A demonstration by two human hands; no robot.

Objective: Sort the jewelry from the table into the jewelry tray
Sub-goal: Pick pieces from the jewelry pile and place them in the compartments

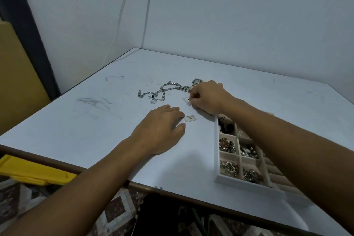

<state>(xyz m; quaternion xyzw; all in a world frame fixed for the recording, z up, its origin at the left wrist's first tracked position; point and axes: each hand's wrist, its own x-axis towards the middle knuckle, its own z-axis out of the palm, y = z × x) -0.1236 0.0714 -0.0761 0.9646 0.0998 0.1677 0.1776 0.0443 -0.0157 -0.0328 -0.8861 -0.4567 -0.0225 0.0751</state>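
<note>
A silver chain necklace (164,90) lies tangled on the white table (95,120), with a thinner chain and a dark bead (153,97) beside it. My right hand (206,96) is at the chain's right end, its fingers curled and pinching a small silver piece (188,101). My left hand (162,128) lies palm down on the table, fingertips touching a small square plate (190,118). The white jewelry tray (217,140) sits at the right, partly hidden by my right forearm, its compartments holding chains, pearls and dark items.
Walls close the table's far and left sides. A yellow object (34,172) sits below the table's near left edge. A cardboard sheet (17,74) leans at the left. Pen marks streak the tabletop.
</note>
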